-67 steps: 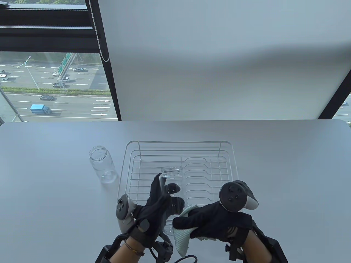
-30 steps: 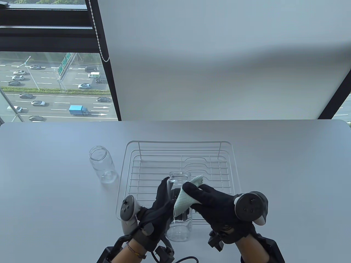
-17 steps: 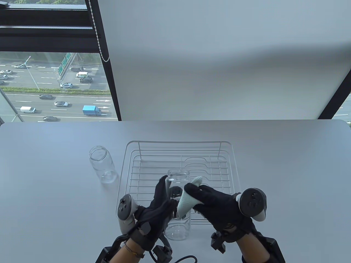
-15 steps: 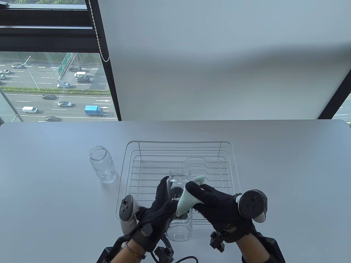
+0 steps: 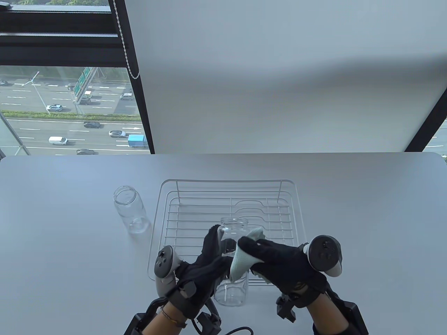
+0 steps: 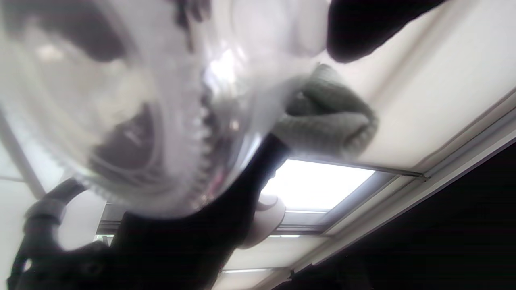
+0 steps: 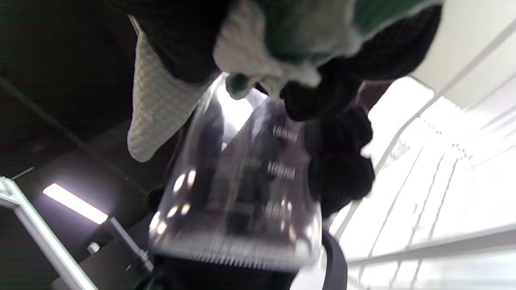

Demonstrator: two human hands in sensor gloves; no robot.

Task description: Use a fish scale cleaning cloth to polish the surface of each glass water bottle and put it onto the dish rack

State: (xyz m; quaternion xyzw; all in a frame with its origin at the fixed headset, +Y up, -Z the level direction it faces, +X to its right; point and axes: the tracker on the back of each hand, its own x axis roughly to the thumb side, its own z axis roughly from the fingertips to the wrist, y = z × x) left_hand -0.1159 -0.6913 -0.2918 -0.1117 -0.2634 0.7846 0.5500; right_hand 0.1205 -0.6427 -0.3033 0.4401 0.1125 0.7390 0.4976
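- Looking down in the table view, the left hand [image 5: 206, 268] is curling its fingers round a clear glass bottle [image 5: 232, 275], keeping it lifted over the near edge of the dish rack [image 5: 227, 183]; the grip is closing on the left side of the body. The bottle's long axis is running roughly upright, leaning away from the person, with its open mouth pointing up and toward the rack's far side. The right hand [image 5: 279, 265] is pinching a pale green cloth [image 5: 241, 261] and pressing it against the bottle's right wall. A second bottle [image 5: 131, 209] is standing upright on the tabletop [image 5: 52, 226], left of the rack and well apart from the hands.
- Looking up in the left wrist view, the bottle [image 6: 161, 121] is filling the frame, base toward the camera, with a fold of cloth [image 6: 326, 121] lying against its side.
- Looking up in the right wrist view, the bottle [image 7: 238, 193] is appearing base-nearest, and the cloth [image 7: 161, 100] is hanging from curled gloved fingers [image 7: 338, 161] above it.
- Judging by its material, the bottle is being handled as a stiff, smooth, breakable thing: likely slippery, so a wrap round mid-body is seeming the safest hold.
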